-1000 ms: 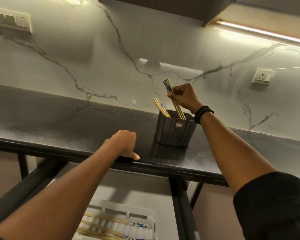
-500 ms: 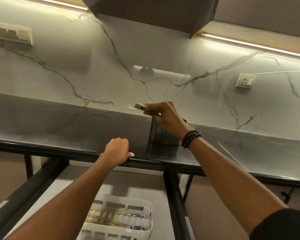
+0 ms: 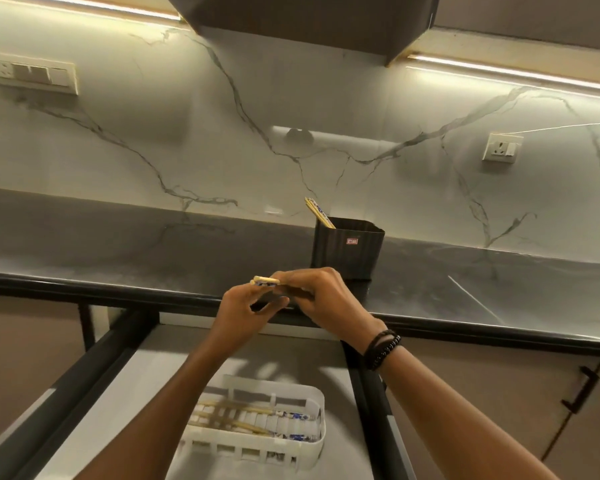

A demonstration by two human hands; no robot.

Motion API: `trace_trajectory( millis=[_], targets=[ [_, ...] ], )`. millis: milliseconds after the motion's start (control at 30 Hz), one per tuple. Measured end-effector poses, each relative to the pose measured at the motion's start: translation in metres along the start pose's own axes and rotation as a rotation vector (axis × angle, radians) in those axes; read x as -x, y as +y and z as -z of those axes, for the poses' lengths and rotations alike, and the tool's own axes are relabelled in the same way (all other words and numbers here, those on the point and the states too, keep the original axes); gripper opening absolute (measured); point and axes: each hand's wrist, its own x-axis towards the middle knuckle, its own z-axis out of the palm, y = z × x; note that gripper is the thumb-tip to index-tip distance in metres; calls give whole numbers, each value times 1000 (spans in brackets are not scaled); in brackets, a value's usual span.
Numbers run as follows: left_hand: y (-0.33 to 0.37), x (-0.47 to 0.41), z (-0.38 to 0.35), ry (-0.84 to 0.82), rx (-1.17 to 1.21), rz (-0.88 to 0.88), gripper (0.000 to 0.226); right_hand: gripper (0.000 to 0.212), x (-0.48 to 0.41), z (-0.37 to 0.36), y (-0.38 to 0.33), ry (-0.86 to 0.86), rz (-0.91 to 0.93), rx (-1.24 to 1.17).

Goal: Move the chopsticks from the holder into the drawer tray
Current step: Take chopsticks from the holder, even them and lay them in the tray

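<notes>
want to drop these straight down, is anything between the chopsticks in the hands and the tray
Nothing visible does. The right hand holds the chopsticks over the counter edge, left hand at their ends; the tray lies below in the open drawer, top open.

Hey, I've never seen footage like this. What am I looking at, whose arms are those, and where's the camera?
There is no machine here. A person wears a camera on the head, looking forward and down, so both arms are their own, and every picture comes from that one view. On the dark counter stands a black holder with the remaining chopsticks leaning in it. Below, an open drawer carries a white tray with stored chopsticks lying inside. The right hand, above the wristbands, grips the held chopsticks. The left hand pinches their pale ends.
</notes>
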Motion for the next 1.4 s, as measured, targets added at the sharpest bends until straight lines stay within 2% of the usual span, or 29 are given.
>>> trace_trajectory(
  millis=[100,300,433,567,667,800,1000,1100,1233,1400],
  targets=[
    [2,0,1,-9,98,-8,2,28,6,-10,-4,27,-19,-71],
    [4,5,-4,14,345,25,20,27,12,-12,-4,84,-76,-120],
    [1,5,-8,79,373,67,16,31,14,-11,-6,117,-81,-201],
    [10,1,-9,138,504,98,16,32,13,-8,-4,231,-128,-305],
    [10,3,-15,118,401,38,15,35,14,-11,-5,227,-160,-335],
    [8,7,-21,196,248,-48,7,38,14,-11,-6,167,-180,-382],
    [6,5,-17,222,301,-69,15,37,15,-11,-10,61,-145,-329],
    [10,7,-15,223,339,-78,17,37,14,-11,-8,67,-157,-356],
    [16,5,-16,229,392,-55,18,35,12,-9,-6,156,-196,-482],
    [16,1,-10,299,673,192,21,29,11,2,11,545,-380,-725]
  ],
)
